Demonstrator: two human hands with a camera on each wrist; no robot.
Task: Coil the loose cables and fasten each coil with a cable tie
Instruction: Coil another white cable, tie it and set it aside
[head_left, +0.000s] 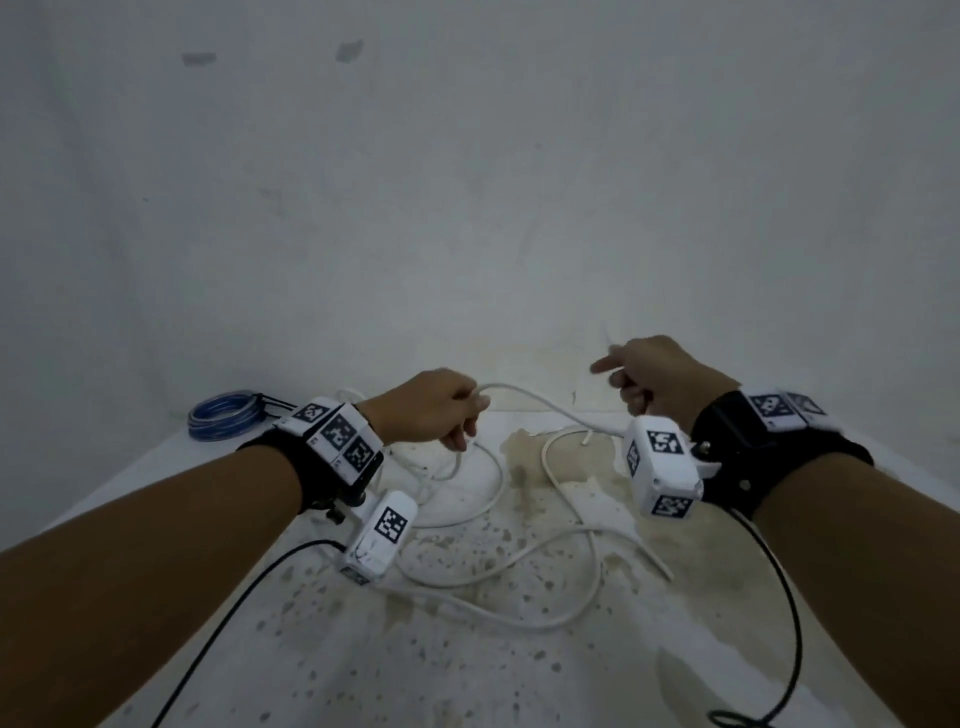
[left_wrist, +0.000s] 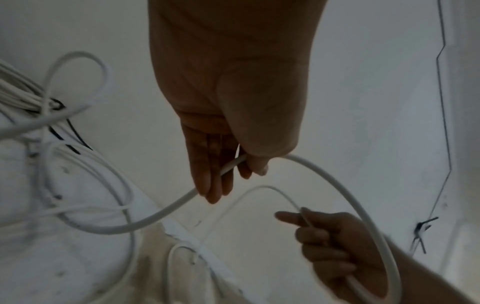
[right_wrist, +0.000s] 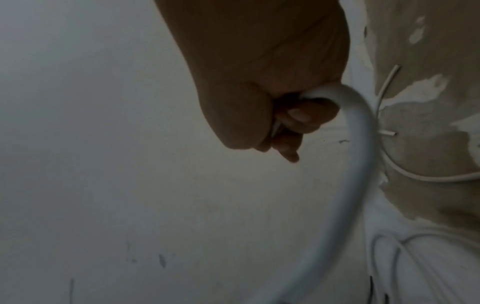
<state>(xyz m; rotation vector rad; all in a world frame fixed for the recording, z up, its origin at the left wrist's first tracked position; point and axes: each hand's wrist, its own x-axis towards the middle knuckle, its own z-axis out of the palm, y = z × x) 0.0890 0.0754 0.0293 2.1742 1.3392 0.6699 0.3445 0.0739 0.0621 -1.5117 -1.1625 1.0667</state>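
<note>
A white cable hangs in an arc between both hands above the stained white table. My left hand pinches it between thumb and fingers, as the left wrist view shows. My right hand grips the same cable in a fist, index finger pointing left. In the left wrist view the right hand also holds a thinner white strand that arches up from it. The rest of the cable lies in loose loops on the table below the hands.
A blue coiled cable with black ties beside it lies at the table's back left corner. A bundle of white cables lies left of my left hand. A grey wall rises just behind. Black camera leads trail from both wrists.
</note>
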